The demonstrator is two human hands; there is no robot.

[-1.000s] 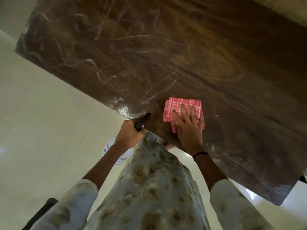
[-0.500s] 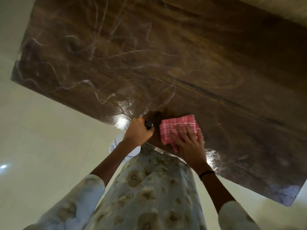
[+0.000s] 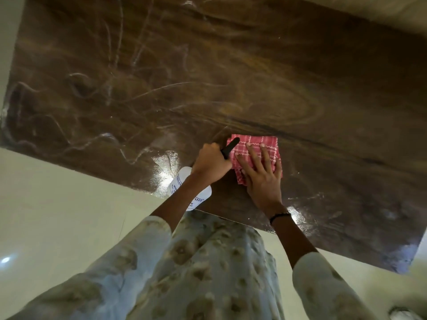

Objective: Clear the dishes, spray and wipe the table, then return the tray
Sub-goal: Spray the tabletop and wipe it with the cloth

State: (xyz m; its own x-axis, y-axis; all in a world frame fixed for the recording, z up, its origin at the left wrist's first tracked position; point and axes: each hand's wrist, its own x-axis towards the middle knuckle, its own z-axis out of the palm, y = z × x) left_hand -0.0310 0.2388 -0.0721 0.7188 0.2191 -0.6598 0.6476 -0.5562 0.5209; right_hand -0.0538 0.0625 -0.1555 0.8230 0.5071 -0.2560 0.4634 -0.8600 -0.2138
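Note:
A dark wood-grain table [image 3: 231,77] fills the upper view, streaked with wet smears and spray on its left half. A folded red-and-white checked cloth [image 3: 265,144] lies on the table near its front edge. My right hand [image 3: 261,174] lies flat on the cloth with its fingers spread. My left hand [image 3: 211,163] grips a white spray bottle [image 3: 184,192] by its neck. The bottle's black nozzle [image 3: 230,145] points over the cloth's left corner, and its body hangs at the table edge. No dishes or tray are visible.
Pale glossy floor [image 3: 57,204] lies left of and below the table. A light wall runs along the table's far side at top right. My patterned pale clothing [image 3: 196,273] fills the bottom of the view.
The cloth and my right hand slid toward the front edge, then pushed back out onto the table. My left hand moved with the bottle up beside the cloth.

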